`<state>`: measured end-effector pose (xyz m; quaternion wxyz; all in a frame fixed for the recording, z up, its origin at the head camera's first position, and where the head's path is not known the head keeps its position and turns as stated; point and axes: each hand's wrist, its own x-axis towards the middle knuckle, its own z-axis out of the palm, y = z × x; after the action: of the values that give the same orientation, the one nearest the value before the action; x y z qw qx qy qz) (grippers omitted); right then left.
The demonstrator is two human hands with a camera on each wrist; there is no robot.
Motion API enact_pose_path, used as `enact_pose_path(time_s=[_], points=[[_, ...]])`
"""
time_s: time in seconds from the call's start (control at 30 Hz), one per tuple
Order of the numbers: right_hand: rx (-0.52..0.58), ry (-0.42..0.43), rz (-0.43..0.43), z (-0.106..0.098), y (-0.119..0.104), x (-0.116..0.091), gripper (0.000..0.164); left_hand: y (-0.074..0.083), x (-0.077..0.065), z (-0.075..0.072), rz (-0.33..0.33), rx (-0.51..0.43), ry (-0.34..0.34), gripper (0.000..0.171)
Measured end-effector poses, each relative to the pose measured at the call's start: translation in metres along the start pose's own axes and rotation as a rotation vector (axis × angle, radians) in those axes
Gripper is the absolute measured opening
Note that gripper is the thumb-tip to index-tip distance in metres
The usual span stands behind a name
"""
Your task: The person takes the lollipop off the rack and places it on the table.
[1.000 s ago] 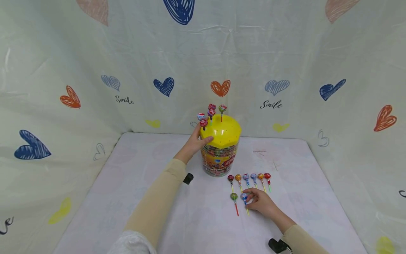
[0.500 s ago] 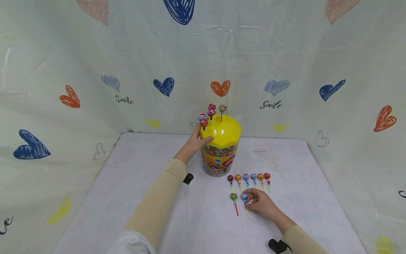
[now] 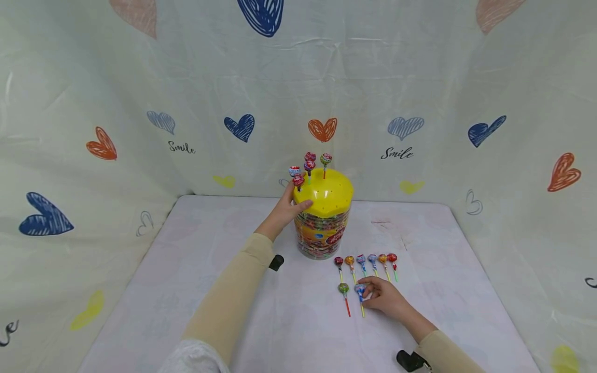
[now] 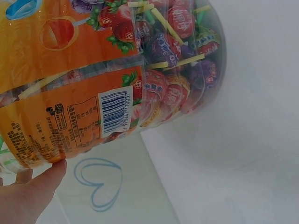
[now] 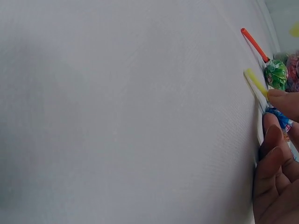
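A clear jar [image 3: 319,241] filled with wrapped lollipops stands upright under a yellow lid [image 3: 332,196]. My left hand [image 3: 281,213] holds its left side near the top, thumb across the lid's edge and the other fingers largely hidden behind. The left wrist view shows the orange label [image 4: 79,116] and lollipops through the plastic. On the table in front, my right hand [image 3: 386,298] pinches a blue-wrapped lollipop [image 3: 359,291] by its yellow stick. Just left of it lies a green lollipop [image 3: 343,288] with a red stick, also visible in the right wrist view.
Several lollipops stick up from the lid's left and back, among them a green-wrapped lollipop [image 3: 326,158]. Behind the right hand, a row of several lollipops [image 3: 372,258] lies on the white table [image 3: 224,238]. A heart-printed curtain [image 3: 280,77] hangs around the table.
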<state>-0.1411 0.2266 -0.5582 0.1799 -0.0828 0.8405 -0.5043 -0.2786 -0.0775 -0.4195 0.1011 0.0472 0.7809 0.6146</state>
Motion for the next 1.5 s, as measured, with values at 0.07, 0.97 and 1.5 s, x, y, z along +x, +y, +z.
enact_pose_path(time_s=[0.07,0.97,1.5], points=[[-0.009,0.008,-0.002,0.001,0.001,0.000,0.050,0.000,0.000,0.000,-0.003,0.004,0.000,0.093],[-0.064,0.050,0.013,0.000,-0.002,-0.001,0.049,0.000,0.001,0.000,-0.003,-0.002,0.003,0.093],[0.119,0.232,-0.254,-0.053,-0.100,0.018,0.047,-0.001,0.000,0.000,0.006,0.004,0.002,0.092]])
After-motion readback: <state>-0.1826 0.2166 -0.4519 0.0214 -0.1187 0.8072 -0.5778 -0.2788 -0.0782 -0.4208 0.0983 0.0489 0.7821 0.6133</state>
